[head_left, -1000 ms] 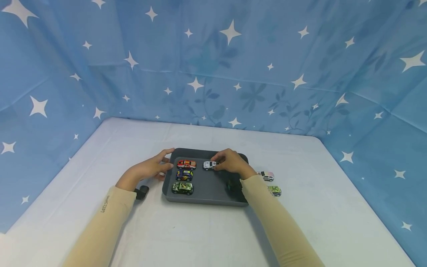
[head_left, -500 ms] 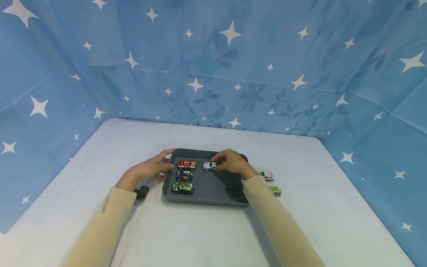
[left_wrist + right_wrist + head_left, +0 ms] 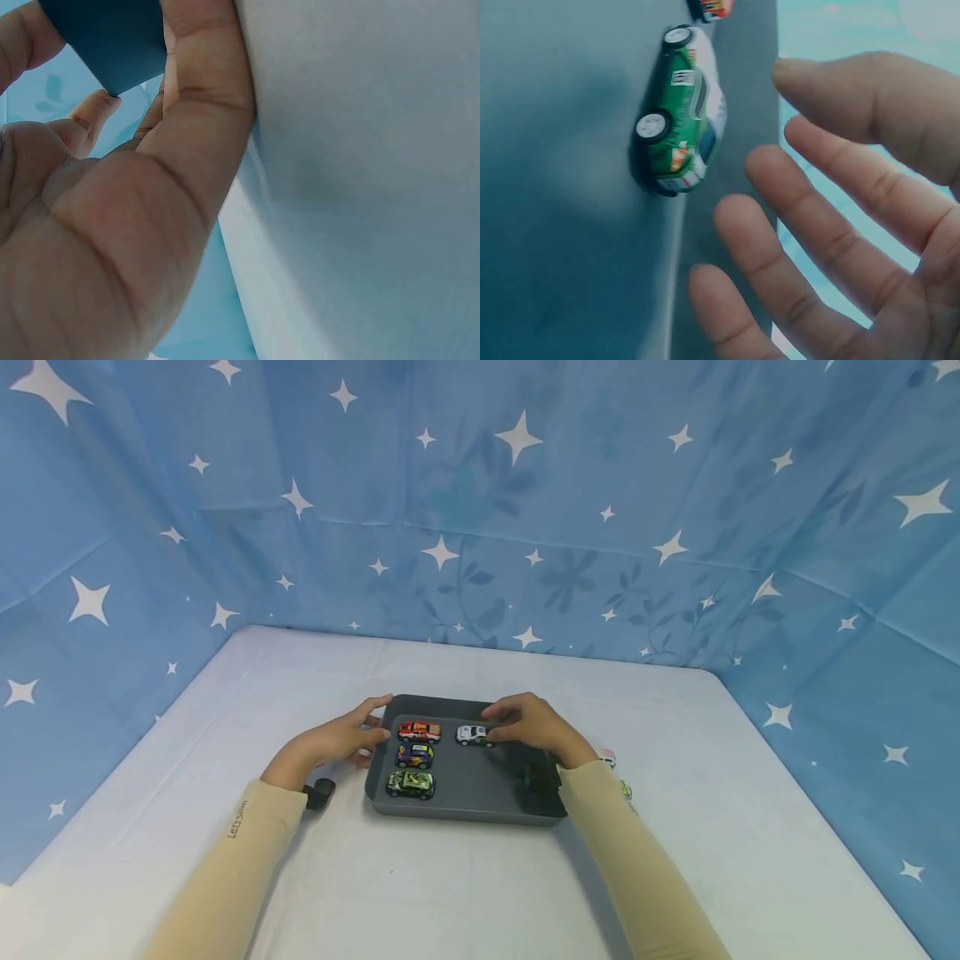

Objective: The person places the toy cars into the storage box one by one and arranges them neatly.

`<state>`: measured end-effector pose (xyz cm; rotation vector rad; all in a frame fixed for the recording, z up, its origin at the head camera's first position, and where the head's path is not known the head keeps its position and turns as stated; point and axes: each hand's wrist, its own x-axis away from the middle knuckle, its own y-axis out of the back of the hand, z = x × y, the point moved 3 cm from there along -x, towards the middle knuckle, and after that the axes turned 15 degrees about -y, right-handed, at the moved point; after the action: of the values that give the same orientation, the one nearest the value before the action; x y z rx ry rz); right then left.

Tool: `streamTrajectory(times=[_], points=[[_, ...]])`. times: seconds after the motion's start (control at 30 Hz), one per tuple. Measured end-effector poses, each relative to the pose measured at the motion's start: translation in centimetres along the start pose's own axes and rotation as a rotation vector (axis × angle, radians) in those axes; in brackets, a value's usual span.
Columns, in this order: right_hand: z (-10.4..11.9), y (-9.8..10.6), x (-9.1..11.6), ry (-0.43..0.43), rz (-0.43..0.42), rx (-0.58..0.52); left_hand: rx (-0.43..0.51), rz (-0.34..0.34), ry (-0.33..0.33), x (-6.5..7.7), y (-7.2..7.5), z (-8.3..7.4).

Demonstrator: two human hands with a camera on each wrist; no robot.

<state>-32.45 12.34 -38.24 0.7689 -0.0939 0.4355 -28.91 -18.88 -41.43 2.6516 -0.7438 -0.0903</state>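
Observation:
The grey tray point(image 3: 480, 814) lies on the white-covered table, with my left hand point(image 3: 333, 739) gripping its left end. In the left wrist view the tray's dark wall point(image 3: 112, 45) sits between the thumb and fingers. A white and green toy car point(image 3: 472, 735) stands inside, near the tray's back wall. My right hand point(image 3: 534, 725) is just to its right, holding nothing. The right wrist view shows that hand's extended fingers point(image 3: 780, 187) apart from the car's green side point(image 3: 671, 112). Along the tray's left side stand a red toy car point(image 3: 420, 732), a blue one point(image 3: 415, 755) and a green camouflage one point(image 3: 410, 784).
Outside the tray on the right, a pinkish-white toy car point(image 3: 608, 757) and a yellow-green one point(image 3: 626, 790) are partly hidden by the right sleeve point(image 3: 615, 827). A blue star-patterned curtain point(image 3: 480, 510) rises behind the table point(image 3: 450, 893).
My right hand has let go of the white and green car and drawn back a little to the right. The car stays in place. My left hand has not moved.

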Motion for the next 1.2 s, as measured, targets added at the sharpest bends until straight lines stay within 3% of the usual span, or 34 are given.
streamTrajectory(times=[0.17, 0.4, 0.63, 0.87, 1.2], points=[[-0.3, 0.7, 0.7, 0.072, 0.053, -0.063, 0.001, -0.002, 0.0, 0.0, 0.0, 0.0], [-0.8, 1.7, 2.1, 0.042, 0.069, -0.146, -0.002, -0.001, -0.002, 0.0, 0.0, -0.1], [-1.3, 2.7, 3.8, 0.062, 0.03, -0.184, 0.006, 0.002, 0.003, 0.0, 0.0, 0.0], [-1.6, 3.9, 5.4, 0.12, -0.053, -0.149, -0.005, 0.003, -0.001, 0.1, 0.1, 0.0], [-3.0, 5.3, 6.8, 0.095, -0.125, -0.138, 0.008, 0.001, 0.006, -0.1, -0.1, -0.1]])
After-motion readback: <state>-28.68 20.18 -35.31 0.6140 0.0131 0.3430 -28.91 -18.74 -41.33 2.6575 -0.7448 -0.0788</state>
